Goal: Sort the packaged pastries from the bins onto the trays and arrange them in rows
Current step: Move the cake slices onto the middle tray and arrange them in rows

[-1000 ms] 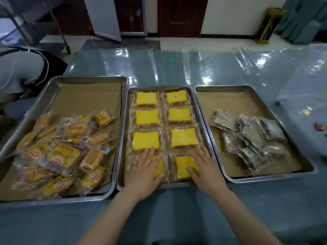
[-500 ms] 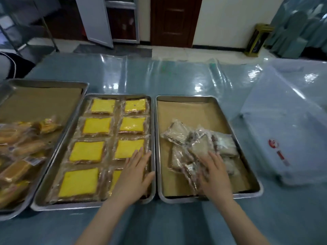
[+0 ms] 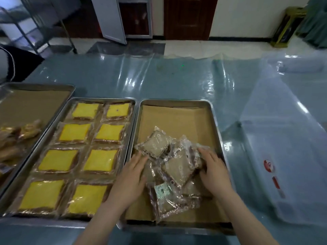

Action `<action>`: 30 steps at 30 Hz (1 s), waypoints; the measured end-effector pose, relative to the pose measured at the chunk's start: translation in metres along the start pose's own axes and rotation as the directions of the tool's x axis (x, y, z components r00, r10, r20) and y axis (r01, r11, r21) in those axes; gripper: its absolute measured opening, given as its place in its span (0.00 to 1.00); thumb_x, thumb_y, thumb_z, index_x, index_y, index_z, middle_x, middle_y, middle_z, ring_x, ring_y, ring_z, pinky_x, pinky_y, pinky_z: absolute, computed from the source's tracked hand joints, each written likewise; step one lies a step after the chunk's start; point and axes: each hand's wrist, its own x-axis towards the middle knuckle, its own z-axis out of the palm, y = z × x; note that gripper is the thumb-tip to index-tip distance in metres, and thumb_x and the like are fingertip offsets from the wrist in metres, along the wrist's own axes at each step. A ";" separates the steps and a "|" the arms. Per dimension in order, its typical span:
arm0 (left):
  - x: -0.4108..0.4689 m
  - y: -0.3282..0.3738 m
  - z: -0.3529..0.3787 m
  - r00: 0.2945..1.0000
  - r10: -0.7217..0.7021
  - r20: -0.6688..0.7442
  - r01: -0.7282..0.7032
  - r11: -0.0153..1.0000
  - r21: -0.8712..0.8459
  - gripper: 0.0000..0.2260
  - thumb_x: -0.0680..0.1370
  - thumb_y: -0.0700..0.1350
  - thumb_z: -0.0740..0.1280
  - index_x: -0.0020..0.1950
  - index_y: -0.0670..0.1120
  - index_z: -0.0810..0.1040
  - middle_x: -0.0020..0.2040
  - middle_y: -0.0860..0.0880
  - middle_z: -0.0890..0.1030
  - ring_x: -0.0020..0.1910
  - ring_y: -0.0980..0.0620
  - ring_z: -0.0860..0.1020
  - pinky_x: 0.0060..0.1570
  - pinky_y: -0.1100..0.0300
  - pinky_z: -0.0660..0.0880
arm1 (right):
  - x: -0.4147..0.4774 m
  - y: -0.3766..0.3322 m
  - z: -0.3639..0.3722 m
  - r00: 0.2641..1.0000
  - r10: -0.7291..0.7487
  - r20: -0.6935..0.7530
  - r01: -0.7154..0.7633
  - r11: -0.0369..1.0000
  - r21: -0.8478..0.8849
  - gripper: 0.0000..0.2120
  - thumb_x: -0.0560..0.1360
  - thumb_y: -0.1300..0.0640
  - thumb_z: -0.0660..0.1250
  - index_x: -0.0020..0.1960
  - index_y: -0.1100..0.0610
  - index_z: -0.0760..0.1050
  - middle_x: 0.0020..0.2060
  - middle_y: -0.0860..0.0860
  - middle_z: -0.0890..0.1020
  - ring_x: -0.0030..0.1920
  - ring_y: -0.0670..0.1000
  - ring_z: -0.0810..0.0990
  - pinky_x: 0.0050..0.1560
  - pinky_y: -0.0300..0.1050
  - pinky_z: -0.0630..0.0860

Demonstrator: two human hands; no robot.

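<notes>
Steel trays stand three abreast on a film-covered table [image 3: 177,76]. Eight yellow cakes [image 3: 104,160], each sealed in clear wrap, fill the middle tray [image 3: 100,99] in two rows. Brown pastries [image 3: 178,167] lie in a loose, overlapping heap on the paper liner of the right tray [image 3: 174,101]. Orange-wrapped buns [image 3: 26,129] sit in the left tray [image 3: 35,85]. A clear bin [image 3: 283,156] lies to the right, and a dark door [image 3: 189,16] stands beyond. We see the left hand [image 3: 131,175] flat, fingers straight, against the heap's left side, and the right hand [image 3: 215,171], fingers spread, laid over its right side.

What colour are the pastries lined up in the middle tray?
The pastries are bright yellow; head view.
</notes>
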 end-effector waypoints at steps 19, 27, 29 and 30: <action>0.161 -0.012 0.012 0.998 -0.039 0.048 0.030 0.985 0.171 0.28 0.80 0.39 0.55 0.77 0.53 0.48 0.77 0.51 0.39 0.75 0.50 0.36 0.71 0.56 0.47 | 0.121 -0.033 -0.028 0.973 -0.053 -0.225 0.034 0.996 -0.085 0.14 0.73 0.60 0.69 0.57 0.49 0.79 0.47 0.48 0.83 0.53 0.53 0.78 0.70 0.62 0.59; 0.188 -0.003 0.013 0.980 0.002 -0.200 0.018 0.995 0.098 0.25 0.77 0.42 0.61 0.74 0.50 0.64 0.77 0.49 0.55 0.76 0.50 0.46 0.73 0.52 0.48 | 0.181 -0.024 0.014 1.000 -0.011 -0.020 0.004 0.945 -0.328 0.32 0.78 0.56 0.56 0.76 0.40 0.44 0.77 0.52 0.38 0.73 0.62 0.29 0.63 0.70 0.28; 0.191 0.003 0.016 0.975 0.053 -0.216 -0.038 0.996 0.076 0.24 0.77 0.43 0.62 0.73 0.53 0.65 0.77 0.50 0.57 0.75 0.52 0.46 0.73 0.50 0.49 | 0.175 -0.016 0.032 0.997 -0.027 0.078 0.047 0.963 -0.266 0.29 0.80 0.47 0.51 0.75 0.36 0.39 0.76 0.51 0.36 0.71 0.61 0.26 0.66 0.67 0.29; 0.193 0.006 0.019 0.978 0.082 -0.193 -0.063 0.993 0.103 0.24 0.77 0.44 0.61 0.73 0.54 0.63 0.77 0.51 0.55 0.75 0.53 0.45 0.73 0.49 0.48 | 0.173 -0.013 0.039 0.992 -0.028 0.127 0.060 0.964 -0.260 0.27 0.80 0.44 0.47 0.74 0.35 0.38 0.76 0.50 0.35 0.71 0.61 0.25 0.66 0.65 0.28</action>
